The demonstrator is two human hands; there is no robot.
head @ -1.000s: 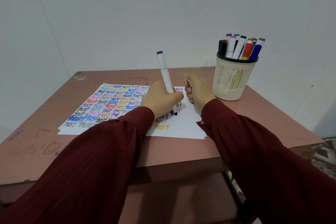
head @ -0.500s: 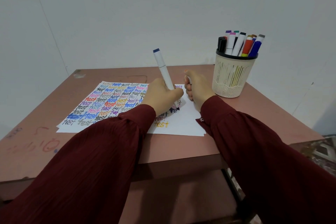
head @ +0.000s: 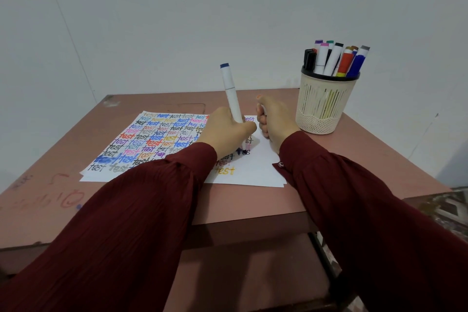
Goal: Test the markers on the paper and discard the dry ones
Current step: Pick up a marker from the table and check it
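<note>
A reddish-brown table [head: 58, 164] stands against a pale wall [head: 177, 20]. Red scribbles [head: 72, 197] mark its near left, and a cream slotted cup [head: 324, 104] stands at its far right.

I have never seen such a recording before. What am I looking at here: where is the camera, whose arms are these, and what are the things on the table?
There is no machine here. A person wears one wide camera on the head, so the single head view looks forward and down at their own arms in dark red sleeves. On the brown table lies white paper covered with the word "test" in many colours. The left hand grips a white marker with a blue end, tip down on the paper beside dark blue letters. The right hand is curled round a small white piece, perhaps the marker's cap; most of it is hidden. At the back right stands a cream cup that holds the other markers.
</note>
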